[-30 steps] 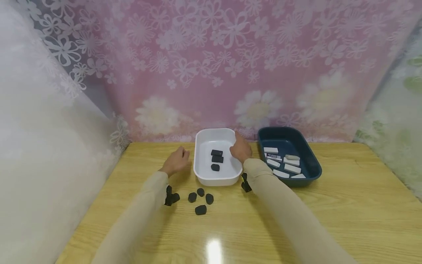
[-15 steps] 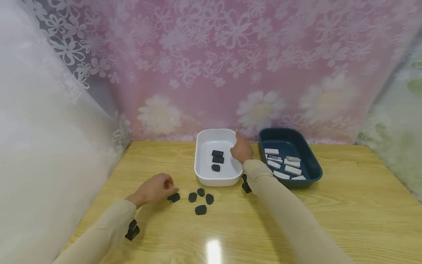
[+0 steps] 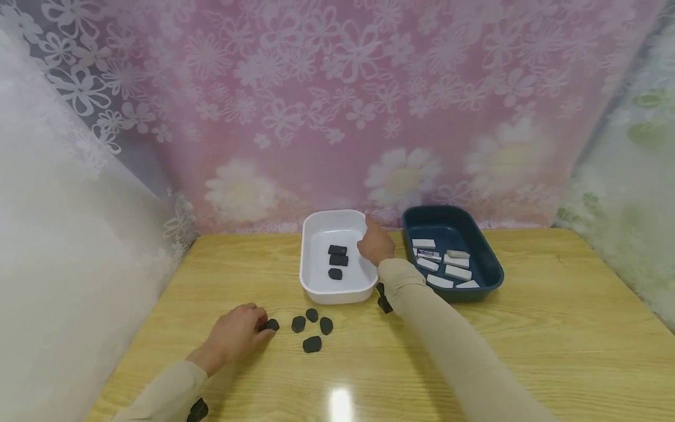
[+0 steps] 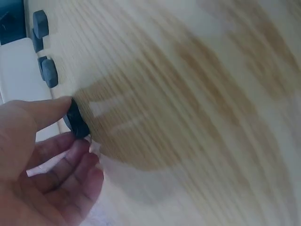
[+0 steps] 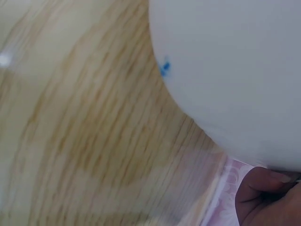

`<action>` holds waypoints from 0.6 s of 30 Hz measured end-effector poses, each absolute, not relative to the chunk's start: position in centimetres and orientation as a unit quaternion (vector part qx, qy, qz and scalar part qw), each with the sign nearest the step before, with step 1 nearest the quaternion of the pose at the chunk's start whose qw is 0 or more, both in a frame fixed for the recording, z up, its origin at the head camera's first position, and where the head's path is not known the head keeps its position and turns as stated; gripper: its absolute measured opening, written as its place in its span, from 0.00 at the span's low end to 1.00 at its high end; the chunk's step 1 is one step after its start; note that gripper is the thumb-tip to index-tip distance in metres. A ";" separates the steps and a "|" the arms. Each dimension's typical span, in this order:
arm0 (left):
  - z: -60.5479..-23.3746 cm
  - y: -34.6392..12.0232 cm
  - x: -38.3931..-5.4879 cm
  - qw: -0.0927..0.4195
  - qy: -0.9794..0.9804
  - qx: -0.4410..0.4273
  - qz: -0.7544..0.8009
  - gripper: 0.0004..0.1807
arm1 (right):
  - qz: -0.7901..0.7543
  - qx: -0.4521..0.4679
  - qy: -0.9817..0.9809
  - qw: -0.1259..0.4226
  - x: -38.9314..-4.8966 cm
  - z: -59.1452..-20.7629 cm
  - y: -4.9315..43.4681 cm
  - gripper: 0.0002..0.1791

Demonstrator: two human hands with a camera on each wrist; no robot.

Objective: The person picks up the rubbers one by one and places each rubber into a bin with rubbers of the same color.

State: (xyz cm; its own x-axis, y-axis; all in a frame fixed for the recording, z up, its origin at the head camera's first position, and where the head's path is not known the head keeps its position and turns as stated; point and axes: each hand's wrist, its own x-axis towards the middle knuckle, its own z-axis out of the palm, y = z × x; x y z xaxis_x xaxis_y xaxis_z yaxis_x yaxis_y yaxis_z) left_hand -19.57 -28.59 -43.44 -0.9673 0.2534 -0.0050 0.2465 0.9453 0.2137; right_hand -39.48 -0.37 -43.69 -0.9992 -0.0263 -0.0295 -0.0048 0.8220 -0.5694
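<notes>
My left hand (image 3: 234, 333) is low over the table, left of the loose pieces, pinching a small black rounded block (image 3: 271, 324). In the left wrist view the thumb lies at one end of this dark block (image 4: 76, 121), and the fingers bend in at the other. Several more black rounded blocks (image 3: 312, 344) lie just right of it on the wood. My right hand (image 3: 377, 243) grips the right rim of a white plastic tub (image 3: 337, 298); its thumb and a curled finger show at the edge in the right wrist view. Inside the tub lie three black blocks (image 3: 338, 260).
Right of the white tub stands a navy tub (image 3: 490, 272) holding several white eraser-like blocks (image 3: 457, 272), one with a printed sleeve. A pink flowered curtain (image 3: 316, 117) hangs behind the wooden table (image 3: 527, 340), and pale cloth (image 3: 79, 246) covers the left side.
My left hand has come from beside the white tub down and left to the black block, and now pinches it. The right hand keeps its place on the tub's rim.
</notes>
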 end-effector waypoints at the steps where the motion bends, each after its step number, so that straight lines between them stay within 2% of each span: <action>1: -43.4 -28.5 -19.5 0.014 0.987 0.122 0.108 0.12 | -0.299 -0.009 0.954 0.016 -39.5 -43.7 -0.4 0.43; 9: -41.9 -28.2 -20.8 -0.016 0.984 0.089 0.153 0.10 | -0.285 0.002 0.958 0.017 -39.4 -43.7 -0.5 0.44; 14: -39.7 -27.4 -23.2 -0.064 0.976 0.120 0.171 0.11 | -0.276 0.006 0.961 0.012 -39.4 -43.7 -0.6 0.44; 18: -38.5 -25.1 -25.3 -0.066 0.973 0.138 0.174 0.12 | -0.272 0.008 0.962 0.010 -39.3 -43.6 -0.7 0.44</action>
State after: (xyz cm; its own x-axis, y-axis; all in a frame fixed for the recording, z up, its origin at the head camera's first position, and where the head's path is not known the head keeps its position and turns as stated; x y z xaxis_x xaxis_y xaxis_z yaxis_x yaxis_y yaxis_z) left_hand -25.28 -25.13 -38.47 -0.9532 0.2457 0.1759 0.2914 0.9014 0.3201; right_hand -39.33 -0.67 -43.60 -0.9997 0.0099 -0.0234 0.0207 0.8519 -0.5233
